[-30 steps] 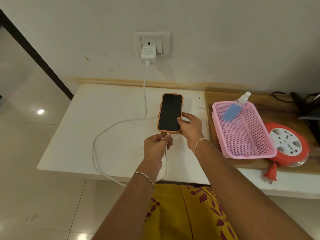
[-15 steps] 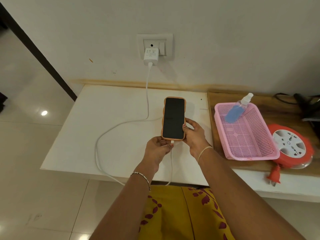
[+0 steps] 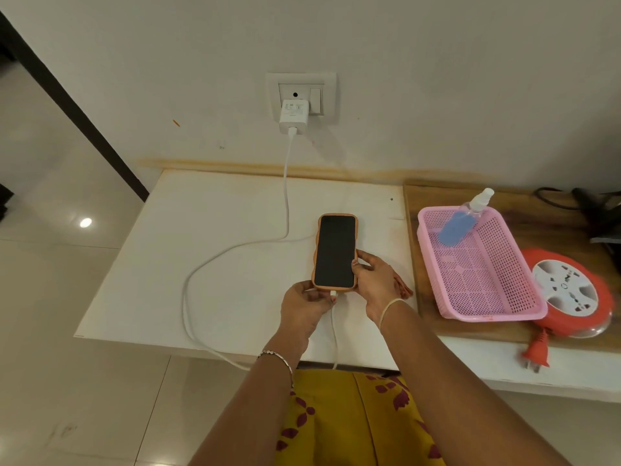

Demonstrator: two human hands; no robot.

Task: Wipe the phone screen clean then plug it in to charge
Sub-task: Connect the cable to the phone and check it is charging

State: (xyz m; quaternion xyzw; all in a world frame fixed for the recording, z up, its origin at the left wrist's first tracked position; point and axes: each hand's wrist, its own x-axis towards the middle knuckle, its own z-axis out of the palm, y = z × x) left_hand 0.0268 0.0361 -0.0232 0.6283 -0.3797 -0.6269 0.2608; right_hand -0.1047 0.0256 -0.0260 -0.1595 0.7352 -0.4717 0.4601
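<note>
Hands: left hand (image 3: 307, 302) pinches cable plug (image 3: 333, 293) | right hand (image 3: 374, 280) grips phone (image 3: 335, 252) | charger (image 3: 293, 117) print blurred, seemingly illegible

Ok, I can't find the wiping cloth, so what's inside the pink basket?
Only a spray bottle of blue liquid lies inside the pink basket, its nozzle leaning over the far rim. No cloth shows on the mesh floor; the patch under the bottle is covered.

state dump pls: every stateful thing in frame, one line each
Phone in orange case: screen dark, right hand grips its side.
White charging cable: connector at phone's bottom edge, pinched by left hand; seating unclear.
White wall adapter: plugged into socket.
Clear spray bottle: leaning in pink basket, nozzle over rim.
Red extension reel: plug loose, unplugged.
</note>
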